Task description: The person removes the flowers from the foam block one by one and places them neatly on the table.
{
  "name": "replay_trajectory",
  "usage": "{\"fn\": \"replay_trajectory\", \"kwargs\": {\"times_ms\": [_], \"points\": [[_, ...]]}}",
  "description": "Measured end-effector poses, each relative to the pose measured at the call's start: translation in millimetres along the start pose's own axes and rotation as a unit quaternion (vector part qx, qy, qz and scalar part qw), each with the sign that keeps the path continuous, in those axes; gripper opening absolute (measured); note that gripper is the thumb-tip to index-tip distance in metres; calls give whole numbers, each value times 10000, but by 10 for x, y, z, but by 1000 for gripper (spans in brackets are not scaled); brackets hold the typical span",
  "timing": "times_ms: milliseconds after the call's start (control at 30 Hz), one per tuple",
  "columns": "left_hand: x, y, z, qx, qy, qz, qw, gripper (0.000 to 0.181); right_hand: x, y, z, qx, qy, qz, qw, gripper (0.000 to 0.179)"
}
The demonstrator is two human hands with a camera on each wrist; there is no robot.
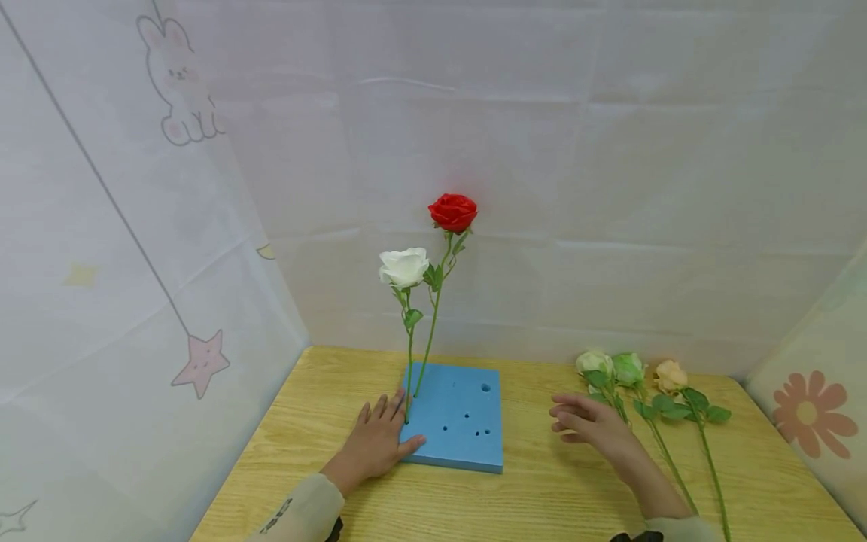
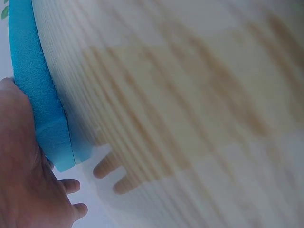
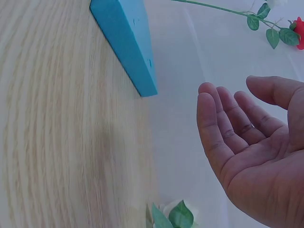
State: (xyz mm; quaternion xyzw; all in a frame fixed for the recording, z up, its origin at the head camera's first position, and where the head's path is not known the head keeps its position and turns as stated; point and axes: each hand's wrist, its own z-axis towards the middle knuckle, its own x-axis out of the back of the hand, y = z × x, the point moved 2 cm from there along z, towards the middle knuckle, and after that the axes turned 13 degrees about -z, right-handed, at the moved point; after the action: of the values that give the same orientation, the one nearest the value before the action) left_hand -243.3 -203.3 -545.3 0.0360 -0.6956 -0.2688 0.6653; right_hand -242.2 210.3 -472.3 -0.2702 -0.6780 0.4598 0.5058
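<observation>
A blue foam block [image 1: 457,450] with several holes lies on the table. My left hand [image 1: 376,443] rests against its near left corner, fingers spread along the left side and thumb across the front edge. Upright in the block's left side stand a white rose [image 1: 404,269] and, behind it, a taller red rose [image 1: 453,213] leaning right. To the right of the block my right hand [image 1: 597,427] hovers over the table, fingers loosely bent and the palm [image 3: 256,166] bare. Beside that hand lie a pale white-green rose [image 1: 594,363], a green rose [image 1: 628,369] and a peach rose [image 1: 671,376].
The wooden table [image 1: 542,497] carries everything. A pale cloth backdrop [image 1: 515,301] rises behind its far edge, and printed cloth walls [image 1: 122,316] stand at both sides. Long stems [image 1: 711,467] of the lying roses run toward the front right.
</observation>
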Motion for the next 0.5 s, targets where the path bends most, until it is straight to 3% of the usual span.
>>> {"fn": "replay_trajectory", "kwargs": {"times_ms": [500], "points": [[13, 9, 1, -88, 8, 23, 10000, 93, -221, -159, 186, 224, -4, 94, 9997, 54]]}}
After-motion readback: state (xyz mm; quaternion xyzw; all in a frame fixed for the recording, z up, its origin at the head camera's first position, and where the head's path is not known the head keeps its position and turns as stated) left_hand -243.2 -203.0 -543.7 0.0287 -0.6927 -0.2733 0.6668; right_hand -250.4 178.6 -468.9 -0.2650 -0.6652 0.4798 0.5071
